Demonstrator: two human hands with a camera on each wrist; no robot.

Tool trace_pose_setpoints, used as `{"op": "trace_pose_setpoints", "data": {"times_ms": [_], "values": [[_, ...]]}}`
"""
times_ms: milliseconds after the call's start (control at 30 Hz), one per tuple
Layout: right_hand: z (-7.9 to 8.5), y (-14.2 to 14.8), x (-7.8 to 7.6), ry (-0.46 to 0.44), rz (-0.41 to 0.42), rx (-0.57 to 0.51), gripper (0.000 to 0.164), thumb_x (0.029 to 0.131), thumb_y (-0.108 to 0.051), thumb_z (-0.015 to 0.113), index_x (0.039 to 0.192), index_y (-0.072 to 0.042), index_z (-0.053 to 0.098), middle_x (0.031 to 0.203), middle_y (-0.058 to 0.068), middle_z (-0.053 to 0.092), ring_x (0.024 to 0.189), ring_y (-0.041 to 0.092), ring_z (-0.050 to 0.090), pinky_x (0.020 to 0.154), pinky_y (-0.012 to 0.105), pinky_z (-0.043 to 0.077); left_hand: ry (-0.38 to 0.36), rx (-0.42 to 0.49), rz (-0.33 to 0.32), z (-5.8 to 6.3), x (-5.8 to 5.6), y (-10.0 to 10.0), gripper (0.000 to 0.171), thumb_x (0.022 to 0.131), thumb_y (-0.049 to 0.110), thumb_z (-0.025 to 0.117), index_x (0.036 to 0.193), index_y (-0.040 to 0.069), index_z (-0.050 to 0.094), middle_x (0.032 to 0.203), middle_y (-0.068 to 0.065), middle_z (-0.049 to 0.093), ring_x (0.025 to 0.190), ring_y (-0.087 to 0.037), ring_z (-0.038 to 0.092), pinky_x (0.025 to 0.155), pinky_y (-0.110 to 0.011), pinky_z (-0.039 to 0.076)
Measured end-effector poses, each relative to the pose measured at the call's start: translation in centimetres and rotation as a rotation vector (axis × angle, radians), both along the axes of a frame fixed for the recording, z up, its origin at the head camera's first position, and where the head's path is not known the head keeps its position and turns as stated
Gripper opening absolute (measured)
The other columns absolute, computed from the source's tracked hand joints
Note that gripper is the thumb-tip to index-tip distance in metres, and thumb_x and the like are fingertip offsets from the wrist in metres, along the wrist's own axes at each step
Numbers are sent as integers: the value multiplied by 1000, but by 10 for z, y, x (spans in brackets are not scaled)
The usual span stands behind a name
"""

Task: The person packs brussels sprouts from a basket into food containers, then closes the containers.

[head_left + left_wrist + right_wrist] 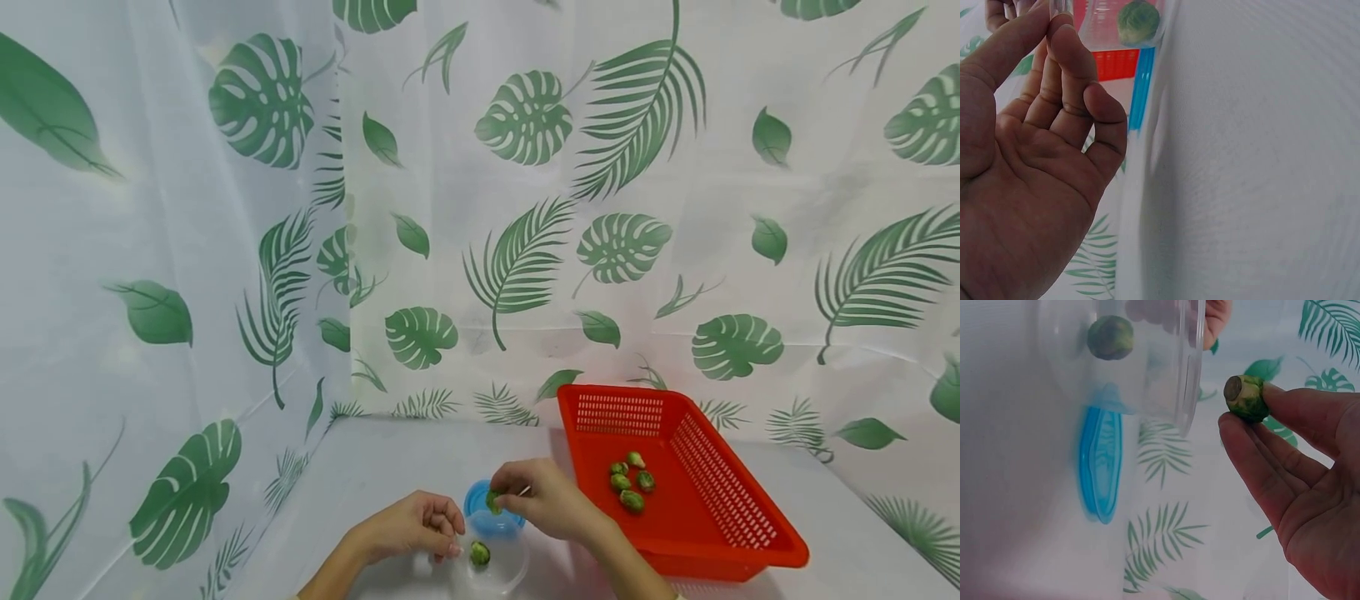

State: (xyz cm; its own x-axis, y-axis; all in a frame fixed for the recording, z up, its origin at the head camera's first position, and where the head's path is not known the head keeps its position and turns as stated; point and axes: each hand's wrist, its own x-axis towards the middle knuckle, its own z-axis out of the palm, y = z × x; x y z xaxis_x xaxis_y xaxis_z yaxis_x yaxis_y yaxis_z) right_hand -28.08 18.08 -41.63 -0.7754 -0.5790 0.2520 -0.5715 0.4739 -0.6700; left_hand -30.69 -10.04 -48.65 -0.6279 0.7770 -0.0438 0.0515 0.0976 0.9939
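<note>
My right hand pinches a Brussels sprout between thumb and fingertips, its cut stem end showing in the right wrist view. The sprout hovers beside the rim of a clear plastic container. Another Brussels sprout lies inside that container. With thumb and index finger, my left hand grips the container's rim, as the left wrist view of the hand shows. Just behind the container, a blue lid lies on the table, partly seen through the clear wall.
A red perforated basket stands to the right, holding several Brussels sprouts near its left side. White curtains printed with green leaves hang behind and to the left of the pale tabletop.
</note>
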Motion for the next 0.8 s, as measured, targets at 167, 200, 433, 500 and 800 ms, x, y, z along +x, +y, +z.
{"op": "trace_pose_setpoints", "data": {"times_ms": [167, 200, 433, 500, 800], "values": [[-3, -4, 1, -2, 7, 7, 7, 96, -18, 75, 102, -16, 77, 90, -8, 76, 80, 5, 69, 77, 23, 57, 6, -1, -1, 1, 1, 0, 21, 93, 9, 77, 110, 3, 67, 80, 8, 72, 70, -5, 63, 66, -23, 51], [-4, -4, 1, 2, 8, 9, 6, 96, -18, 75, 101, -16, 78, 90, -8, 76, 79, 5, 69, 76, 23, 57, 6, -1, -2, 1, 1, 0, 21, 93, 8, 76, 111, 2, 67, 80, 8, 72, 70, -5, 63, 66, -23, 51], [-8, -8, 2, -13, 4, 22, 3, 94, -19, 77, 97, -18, 78, 87, -11, 74, 76, 3, 66, 72, 23, 56, -13, -6, 1, 4, 3, 0, 22, 93, 9, 76, 112, 1, 66, 81, 7, 72, 70, -5, 63, 67, -23, 51], [-9, -9, 3, -31, 10, 20, 3, 94, -19, 77, 96, -17, 77, 87, -10, 74, 75, 4, 66, 71, 23, 56, -11, 0, -2, 4, 3, 0, 23, 93, 9, 77, 112, 1, 66, 81, 7, 72, 70, -6, 64, 66, -23, 52], [-14, -15, 5, -152, 52, -2, 5, 93, -16, 78, 96, -13, 77, 85, -6, 73, 72, 6, 66, 68, 22, 57, -2, 4, -11, 3, 2, 0, 25, 92, 11, 79, 112, 2, 67, 81, 7, 72, 70, -6, 64, 66, -23, 51]]}}
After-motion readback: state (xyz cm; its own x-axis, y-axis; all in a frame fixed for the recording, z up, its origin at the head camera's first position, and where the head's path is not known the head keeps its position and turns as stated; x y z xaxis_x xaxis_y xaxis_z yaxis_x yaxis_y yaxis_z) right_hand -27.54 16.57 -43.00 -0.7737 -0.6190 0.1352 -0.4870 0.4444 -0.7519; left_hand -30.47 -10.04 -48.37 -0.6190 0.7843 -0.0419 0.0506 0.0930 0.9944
